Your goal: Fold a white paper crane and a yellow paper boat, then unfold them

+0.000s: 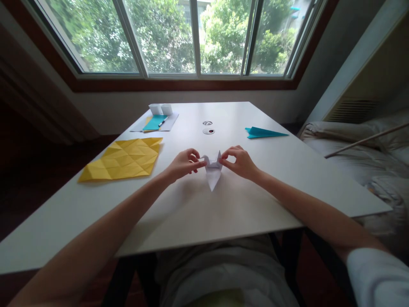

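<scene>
Folding in hand: both hands work on a small white paper figure (212, 169) that rests on the white table (243, 204).
Left hand: the left hand (182, 164) pinches the left upper corner of the figure between thumb and fingertips.
Right hand: the right hand (240, 162) pinches the right upper corner in the same way, fingers curled.
Place of the figure: it lies about in the middle of the table, between the two hands, with its long tip pointing to the person.
Done, as it looks: the figure already has many folds, two raised points on top and one sharp tip below, so I judge it well advanced.
Left to do: the final shape is not clear to me; the wings or corners seem not yet finished.
Other paper: a creased yellow sheet (123, 160) lies left of the figure, well apart; a teal paper plane (263, 133) lies to the right and farther; a teal sheet with a pen (155, 122) and two small white boxes (161, 109) are at the far left.
Edges: the near edge of the table is well apart from the figure; the right edge is farther away.
Open room: the table around the figure is bare on every side, so the hands can turn it freely, I think.
</scene>
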`<action>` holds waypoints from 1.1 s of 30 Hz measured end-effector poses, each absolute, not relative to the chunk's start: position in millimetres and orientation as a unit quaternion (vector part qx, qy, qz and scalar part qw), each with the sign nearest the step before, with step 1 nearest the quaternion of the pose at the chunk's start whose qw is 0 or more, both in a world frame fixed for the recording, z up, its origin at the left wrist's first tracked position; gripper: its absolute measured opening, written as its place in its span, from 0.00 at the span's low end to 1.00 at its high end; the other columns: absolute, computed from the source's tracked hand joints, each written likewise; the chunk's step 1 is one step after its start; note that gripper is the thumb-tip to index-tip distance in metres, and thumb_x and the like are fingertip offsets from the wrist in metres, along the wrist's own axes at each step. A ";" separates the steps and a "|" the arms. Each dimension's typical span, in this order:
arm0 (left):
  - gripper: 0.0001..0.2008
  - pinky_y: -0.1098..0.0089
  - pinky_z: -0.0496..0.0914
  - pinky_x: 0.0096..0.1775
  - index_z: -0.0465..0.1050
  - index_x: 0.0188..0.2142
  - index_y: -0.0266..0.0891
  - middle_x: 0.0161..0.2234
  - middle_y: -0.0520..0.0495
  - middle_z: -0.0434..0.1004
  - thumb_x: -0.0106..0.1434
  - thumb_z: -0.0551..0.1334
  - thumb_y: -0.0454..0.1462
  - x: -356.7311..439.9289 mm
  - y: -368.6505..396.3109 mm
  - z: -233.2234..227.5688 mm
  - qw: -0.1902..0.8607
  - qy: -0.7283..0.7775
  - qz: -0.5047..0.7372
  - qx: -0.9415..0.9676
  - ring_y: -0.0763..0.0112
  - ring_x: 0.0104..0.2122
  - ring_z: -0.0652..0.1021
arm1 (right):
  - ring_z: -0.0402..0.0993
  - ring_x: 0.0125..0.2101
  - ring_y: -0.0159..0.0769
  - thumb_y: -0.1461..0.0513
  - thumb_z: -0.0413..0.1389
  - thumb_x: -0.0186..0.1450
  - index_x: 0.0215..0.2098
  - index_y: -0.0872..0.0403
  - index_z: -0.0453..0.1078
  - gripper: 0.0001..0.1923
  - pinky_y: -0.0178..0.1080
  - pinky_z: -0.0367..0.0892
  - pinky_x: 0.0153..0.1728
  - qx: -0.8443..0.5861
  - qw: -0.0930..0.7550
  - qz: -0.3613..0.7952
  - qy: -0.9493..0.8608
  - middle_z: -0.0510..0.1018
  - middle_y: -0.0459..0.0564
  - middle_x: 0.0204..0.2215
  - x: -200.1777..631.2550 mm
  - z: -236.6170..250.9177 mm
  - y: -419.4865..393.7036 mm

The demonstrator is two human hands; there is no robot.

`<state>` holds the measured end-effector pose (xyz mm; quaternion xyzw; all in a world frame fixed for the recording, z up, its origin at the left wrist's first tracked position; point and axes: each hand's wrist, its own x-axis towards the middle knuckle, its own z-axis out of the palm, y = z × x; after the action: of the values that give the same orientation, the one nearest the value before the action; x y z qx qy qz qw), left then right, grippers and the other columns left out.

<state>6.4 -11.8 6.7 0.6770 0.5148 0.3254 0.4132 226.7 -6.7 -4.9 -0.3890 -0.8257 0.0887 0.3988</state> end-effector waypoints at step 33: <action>0.18 0.76 0.63 0.24 0.74 0.37 0.34 0.23 0.51 0.70 0.51 0.64 0.45 6.8 -8.1 -1.7 0.303 0.415 0.331 0.792 0.77 0.23 0.67 | 0.68 0.31 0.33 0.57 0.58 0.56 0.26 0.53 0.71 0.07 0.35 0.61 0.31 -0.342 0.341 0.181 -0.856 0.75 0.46 0.26 234.0 -4.9 2.2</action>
<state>6.8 -8.1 -1.7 0.7915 0.4146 0.3312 0.3032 234.0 2.2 -4.9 -0.3422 -0.8565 0.1815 0.3413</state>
